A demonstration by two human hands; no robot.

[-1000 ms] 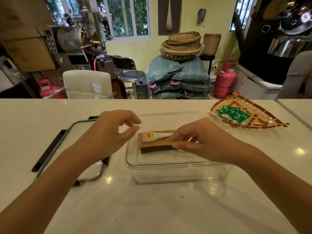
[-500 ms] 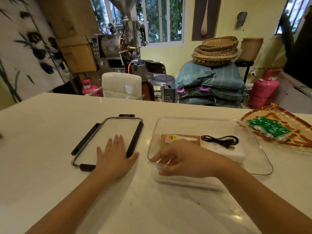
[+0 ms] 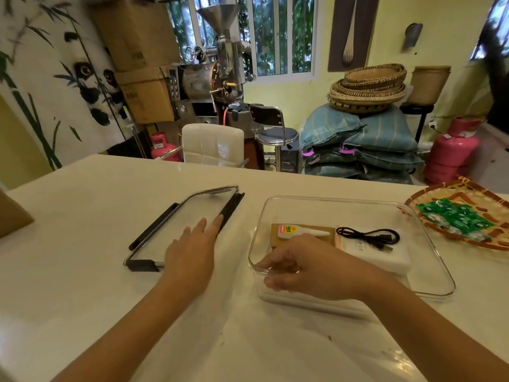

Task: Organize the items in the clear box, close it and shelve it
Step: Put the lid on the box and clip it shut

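Note:
A clear box stands open on the white counter. Inside lie a brown card with a white glue tube on it, a black cable and a white box under the cable. My right hand grips the box's near left rim, fingers curled over the edge. The clear lid with black side clips lies flat to the left of the box. My left hand rests flat on the lid's near end, fingers apart.
A woven tray with green sachets sits at the right edge of the counter. A brown cardboard corner shows at the far left. Beyond the counter stand a white chair, a stool and stacked sacks.
My right hand left the glue tube on the card and moved to the box's near left rim. My left hand went from over the box to lying flat on the lid.

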